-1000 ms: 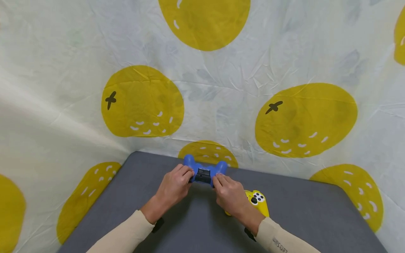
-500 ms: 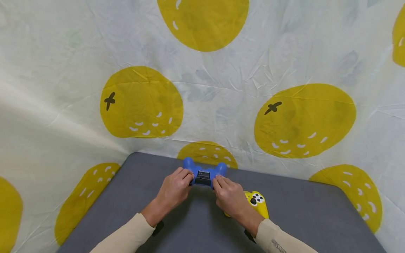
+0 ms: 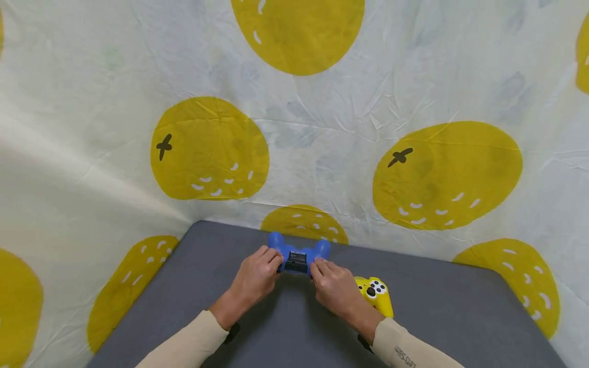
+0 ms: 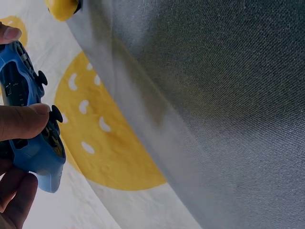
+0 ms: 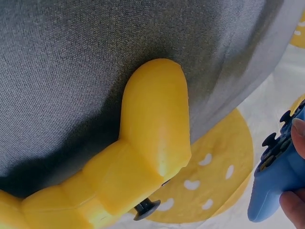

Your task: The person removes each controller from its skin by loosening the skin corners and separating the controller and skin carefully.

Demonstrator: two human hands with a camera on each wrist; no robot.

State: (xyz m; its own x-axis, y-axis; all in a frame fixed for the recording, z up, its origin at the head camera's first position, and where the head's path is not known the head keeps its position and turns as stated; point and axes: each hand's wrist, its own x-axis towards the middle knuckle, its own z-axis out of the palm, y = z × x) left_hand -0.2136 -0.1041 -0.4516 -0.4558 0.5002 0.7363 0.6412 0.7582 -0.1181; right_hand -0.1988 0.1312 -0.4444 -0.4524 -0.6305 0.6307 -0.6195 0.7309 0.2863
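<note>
Both hands hold a game controller in a blue sleeve (image 3: 321, 249) above the far part of the grey surface. Its black back piece faces the head camera, and its grips point away. On its left end the left hand (image 3: 257, 273) pinches, with the thumb near a thumbstick in the left wrist view (image 4: 24, 121). The right hand (image 3: 337, 287) grips the other end; only its fingertips (image 5: 299, 133) show in the right wrist view. Beside the right wrist a yellow game controller (image 3: 384, 301) lies on the surface, partly hidden by that hand.
A grey cloth-covered table (image 3: 437, 317) spreads beneath the hands. White fabric with yellow fruit prints (image 3: 322, 168) hangs close behind its far edge and along the left side.
The blue controller and both hands have come down very slightly in the head view. The grip looks the same, and the yellow controller stays in place.
</note>
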